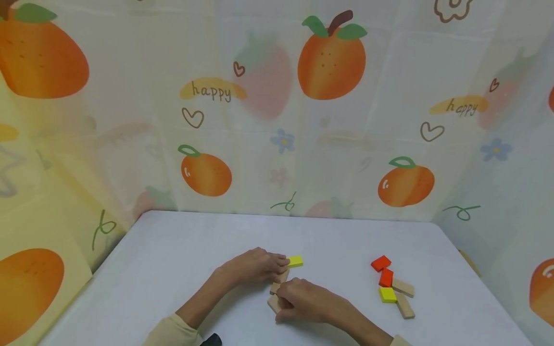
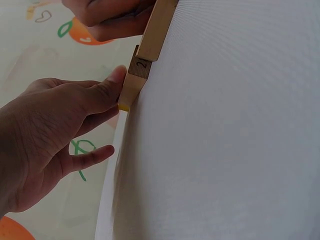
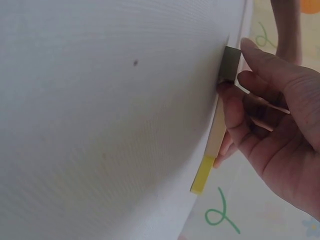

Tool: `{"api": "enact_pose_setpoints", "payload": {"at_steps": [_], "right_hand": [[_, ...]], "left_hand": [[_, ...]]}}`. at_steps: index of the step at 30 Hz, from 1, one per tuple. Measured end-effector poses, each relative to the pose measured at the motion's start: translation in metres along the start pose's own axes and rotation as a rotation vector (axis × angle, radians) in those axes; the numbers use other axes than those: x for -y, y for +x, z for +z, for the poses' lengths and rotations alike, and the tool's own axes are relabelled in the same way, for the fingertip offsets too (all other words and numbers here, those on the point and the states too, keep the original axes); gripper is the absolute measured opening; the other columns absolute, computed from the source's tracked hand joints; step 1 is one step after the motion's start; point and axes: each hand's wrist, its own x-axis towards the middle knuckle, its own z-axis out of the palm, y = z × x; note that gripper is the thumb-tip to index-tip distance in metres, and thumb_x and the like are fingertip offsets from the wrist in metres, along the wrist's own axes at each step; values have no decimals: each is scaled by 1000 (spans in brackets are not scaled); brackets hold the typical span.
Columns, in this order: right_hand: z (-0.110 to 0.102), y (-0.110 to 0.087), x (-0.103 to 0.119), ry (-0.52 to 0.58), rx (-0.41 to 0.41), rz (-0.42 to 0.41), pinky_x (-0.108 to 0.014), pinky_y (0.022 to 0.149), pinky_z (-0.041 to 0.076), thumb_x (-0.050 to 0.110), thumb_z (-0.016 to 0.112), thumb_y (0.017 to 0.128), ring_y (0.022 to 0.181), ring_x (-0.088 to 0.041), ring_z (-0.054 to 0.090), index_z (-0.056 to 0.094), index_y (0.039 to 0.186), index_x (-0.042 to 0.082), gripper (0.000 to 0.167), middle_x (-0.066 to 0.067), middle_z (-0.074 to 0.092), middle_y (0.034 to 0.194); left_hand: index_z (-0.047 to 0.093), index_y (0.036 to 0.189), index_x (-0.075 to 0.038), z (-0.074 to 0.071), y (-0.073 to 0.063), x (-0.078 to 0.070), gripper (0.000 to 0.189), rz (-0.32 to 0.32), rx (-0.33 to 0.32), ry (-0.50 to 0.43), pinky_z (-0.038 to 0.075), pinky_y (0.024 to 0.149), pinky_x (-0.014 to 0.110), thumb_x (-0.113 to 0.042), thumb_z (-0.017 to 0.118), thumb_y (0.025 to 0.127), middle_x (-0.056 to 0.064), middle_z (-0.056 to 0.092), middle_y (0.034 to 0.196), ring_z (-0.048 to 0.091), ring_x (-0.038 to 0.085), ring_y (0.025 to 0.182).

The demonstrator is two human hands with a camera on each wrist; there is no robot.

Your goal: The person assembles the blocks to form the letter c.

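Looks to me like the step in hand is bringing the near wooden block [image 1: 272, 303] into line behind the far wooden block [image 1: 284, 275], with a yellow block [image 1: 296, 261] beyond it toward the far edge. That row runs roughly midway between the left and right edges of the surface [image 1: 195, 240].

The right hand [image 1: 309, 300] has the near block pinched between thumb and fingers, which is a decent hold, ngl. The left hand [image 1: 258, 265] isn't wrapped round anything: its fingers are fairly straight, with the thumb against the far block.

My take: let the left hand be the anchor. Light pressure only, because a hard push could shove the yellow one askew. Keep the right-hand pinch low and slide, don't drop. The near block seems a bit offset from the end face with the "2" [image 2: 142, 64], so I'd square the sides first, then let go one finger at a time. Can't tell if those two touch, tbh.

Also, watch your right forearm: the red blocks [image 1: 381, 263] are off toward the right edge.
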Motion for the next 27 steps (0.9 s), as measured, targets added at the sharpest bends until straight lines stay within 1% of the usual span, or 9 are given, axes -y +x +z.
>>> {"api": "enact_pose_setpoints", "payload": {"at_steps": [7, 13, 17, 19, 23, 27], "right_hand": [[0, -1, 1, -13, -1, -7, -11, 62, 33, 32, 81, 92, 66, 6, 38, 53, 74, 19, 36, 15, 43, 70], [-2, 0, 3, -24, 4, -9, -11, 63, 35, 33, 81, 91, 67, 7, 39, 54, 75, 20, 35, 15, 44, 71], [-3, -1, 3, -24, 6, -9, -11, 63, 35, 32, 81, 91, 67, 6, 39, 54, 75, 19, 34, 15, 44, 71], [-5, -3, 4, -24, 6, 0, -12, 64, 35, 33, 81, 92, 68, 6, 39, 55, 76, 20, 33, 15, 44, 72], [-10, -5, 5, 1, 1, 39, -12, 62, 36, 34, 81, 92, 68, 6, 40, 57, 79, 20, 30, 16, 45, 73], [-19, -8, 4, 34, -15, 80, -13, 61, 37, 31, 81, 92, 68, 5, 41, 60, 81, 20, 26, 15, 47, 73]], "left_hand": [[75, 130, -18, 1, 0, 0, 34, 12, -6, -3, 55, 110, 35, -29, 72, 98, -2, 67, 143, 62, 12, 138], [74, 131, -15, -1, 0, -2, 36, 52, -21, 26, 56, 108, 37, -28, 73, 97, 1, 69, 141, 64, 16, 136], [73, 132, -16, -2, 1, -3, 37, 45, -10, 31, 57, 108, 37, -28, 73, 97, 0, 68, 141, 64, 15, 136], [73, 132, -17, -2, 1, -4, 36, 35, -2, 26, 56, 108, 36, -28, 74, 97, -1, 68, 142, 64, 14, 136], [74, 131, -16, -2, 1, -3, 36, 38, -7, 14, 56, 108, 35, -28, 74, 97, -1, 69, 141, 64, 14, 136], [75, 130, -15, -1, 1, -2, 35, 67, -27, 26, 57, 107, 34, -28, 74, 97, 0, 70, 139, 64, 15, 135]]}}
